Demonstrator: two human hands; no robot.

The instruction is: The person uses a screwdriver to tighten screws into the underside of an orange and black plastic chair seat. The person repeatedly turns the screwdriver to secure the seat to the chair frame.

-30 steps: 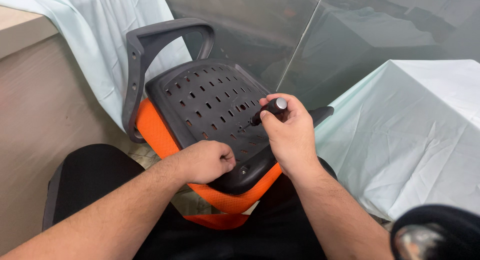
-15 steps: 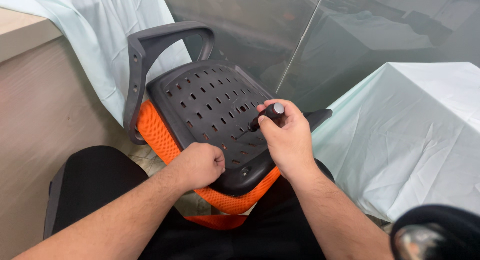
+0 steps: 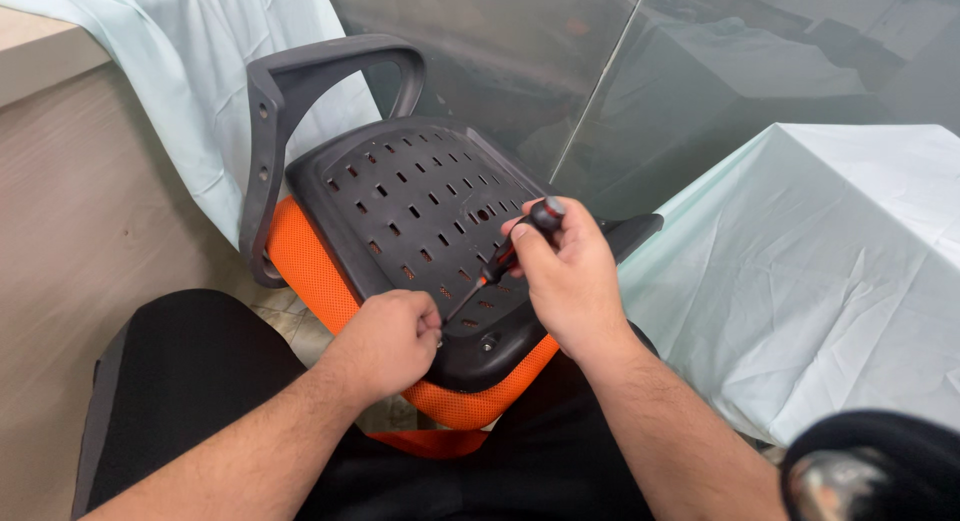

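Note:
An upturned office chair seat lies across my lap: a black perforated plastic base (image 3: 400,201) over an orange mesh cushion (image 3: 310,261), with a grey armrest loop (image 3: 300,76) at its far left. My right hand (image 3: 570,276) grips a screwdriver (image 3: 505,256) with a black and red handle, its shaft slanting down left to the base's near edge. My left hand (image 3: 385,341) is closed beside the tip, fingers pinched on something too small to make out.
A pale green cloth (image 3: 830,261) covers a table on the right and another drapes at the upper left. A beige wall panel (image 3: 90,241) stands left. A glass partition (image 3: 620,71) is behind. A dark rounded object (image 3: 880,471) sits bottom right.
My right hand has tilted the screwdriver so that its shaft now shows, pointing toward my left hand. The left hand has shifted slightly right, up to the tip.

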